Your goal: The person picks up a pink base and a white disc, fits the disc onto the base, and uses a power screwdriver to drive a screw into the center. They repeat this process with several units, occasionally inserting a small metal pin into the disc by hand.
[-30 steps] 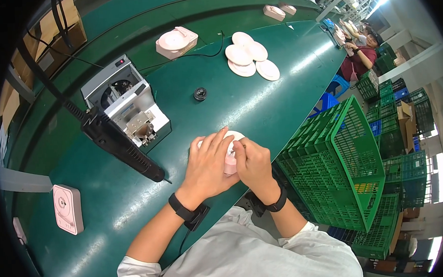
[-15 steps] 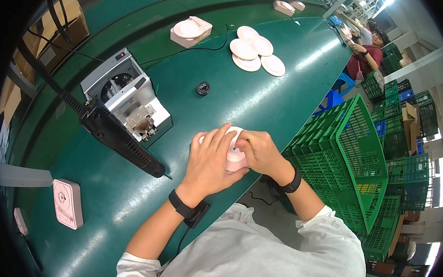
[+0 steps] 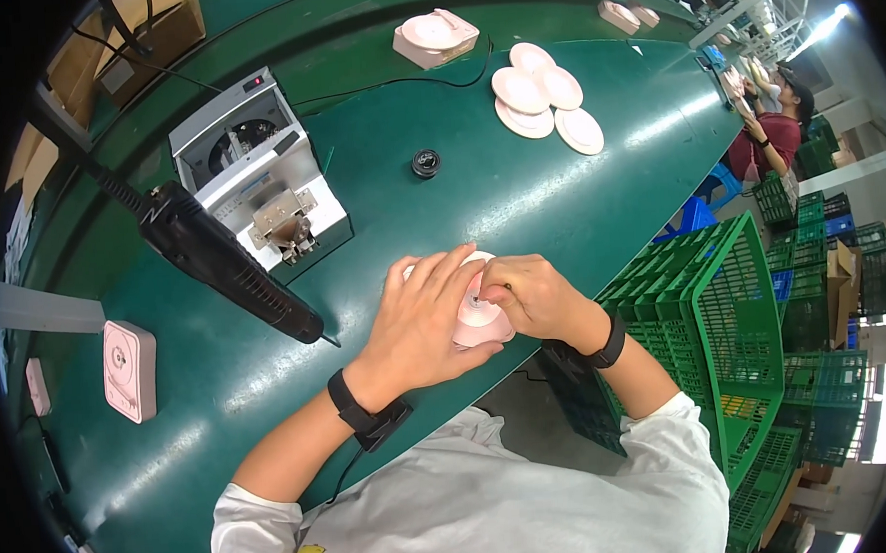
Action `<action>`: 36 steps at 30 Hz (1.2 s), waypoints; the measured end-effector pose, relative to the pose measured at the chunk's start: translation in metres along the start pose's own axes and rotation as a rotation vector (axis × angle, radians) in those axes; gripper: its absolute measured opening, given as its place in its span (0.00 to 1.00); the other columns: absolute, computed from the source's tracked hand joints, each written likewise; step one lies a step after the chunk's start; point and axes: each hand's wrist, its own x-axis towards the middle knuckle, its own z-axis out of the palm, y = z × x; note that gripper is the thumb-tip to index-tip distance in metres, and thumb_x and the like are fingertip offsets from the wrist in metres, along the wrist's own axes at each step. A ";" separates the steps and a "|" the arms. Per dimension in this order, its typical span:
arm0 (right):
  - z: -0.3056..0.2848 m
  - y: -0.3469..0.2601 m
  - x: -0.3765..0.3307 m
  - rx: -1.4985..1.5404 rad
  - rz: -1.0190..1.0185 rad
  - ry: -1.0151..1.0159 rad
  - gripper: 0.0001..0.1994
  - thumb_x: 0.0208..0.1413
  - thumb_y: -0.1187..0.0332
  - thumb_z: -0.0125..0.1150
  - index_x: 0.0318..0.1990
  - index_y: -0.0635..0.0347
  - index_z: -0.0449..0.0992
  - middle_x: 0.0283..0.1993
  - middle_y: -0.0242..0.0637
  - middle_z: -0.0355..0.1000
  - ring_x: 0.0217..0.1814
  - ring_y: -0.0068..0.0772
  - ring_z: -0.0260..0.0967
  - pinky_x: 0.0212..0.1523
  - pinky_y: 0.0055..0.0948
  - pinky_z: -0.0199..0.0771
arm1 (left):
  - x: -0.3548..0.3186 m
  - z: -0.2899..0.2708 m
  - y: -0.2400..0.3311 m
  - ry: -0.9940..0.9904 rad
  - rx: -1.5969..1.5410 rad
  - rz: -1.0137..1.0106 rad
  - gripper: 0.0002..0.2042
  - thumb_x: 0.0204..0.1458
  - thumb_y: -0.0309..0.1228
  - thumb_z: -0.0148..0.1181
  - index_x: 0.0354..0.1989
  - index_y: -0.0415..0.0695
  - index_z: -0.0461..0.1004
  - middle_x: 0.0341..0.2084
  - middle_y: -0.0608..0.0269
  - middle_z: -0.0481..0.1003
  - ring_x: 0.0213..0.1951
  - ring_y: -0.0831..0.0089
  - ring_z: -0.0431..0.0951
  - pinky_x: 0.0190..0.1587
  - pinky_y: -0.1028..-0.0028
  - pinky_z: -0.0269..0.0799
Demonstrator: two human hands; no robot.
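Both hands meet on one pink round part (image 3: pixel 480 315) at the tabletop's (image 3: pixel 519 197) near edge. The left hand (image 3: pixel 420 323) cups its left side, fingers wrapped around it. The right hand (image 3: pixel 529 297) pinches at its top centre from the right.

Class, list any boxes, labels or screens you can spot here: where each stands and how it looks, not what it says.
Cardboard box: far left beyond the belt, brown, open-topped.
Label: on the grey-white machine, pale rectangular strip.
Screens: none visible.
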 end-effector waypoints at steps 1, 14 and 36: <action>0.000 0.002 0.000 0.010 -0.015 -0.021 0.09 0.67 0.68 0.60 0.36 0.66 0.74 0.34 0.48 0.77 0.35 0.56 0.75 0.38 0.46 0.77 | -0.001 0.001 0.000 -0.005 -0.003 -0.004 0.45 0.39 0.48 0.79 0.65 0.39 0.69 0.69 0.51 0.67 0.66 0.52 0.68 0.68 0.50 0.56; -0.015 0.002 0.011 -0.037 -0.122 -0.101 0.08 0.62 0.70 0.63 0.33 0.62 0.73 0.32 0.44 0.74 0.33 0.53 0.73 0.36 0.45 0.77 | 0.005 0.000 -0.002 -0.024 -0.015 -0.003 0.47 0.36 0.47 0.80 0.67 0.39 0.67 0.69 0.51 0.67 0.66 0.52 0.69 0.68 0.50 0.57; -0.036 0.087 0.090 0.361 0.821 0.008 0.22 0.69 0.56 0.62 0.50 0.73 0.74 0.34 0.41 0.81 0.28 0.29 0.80 0.26 0.26 0.75 | -0.068 -0.037 0.046 -0.138 0.073 -0.052 0.45 0.41 0.45 0.78 0.68 0.40 0.65 0.63 0.45 0.69 0.62 0.52 0.71 0.63 0.54 0.61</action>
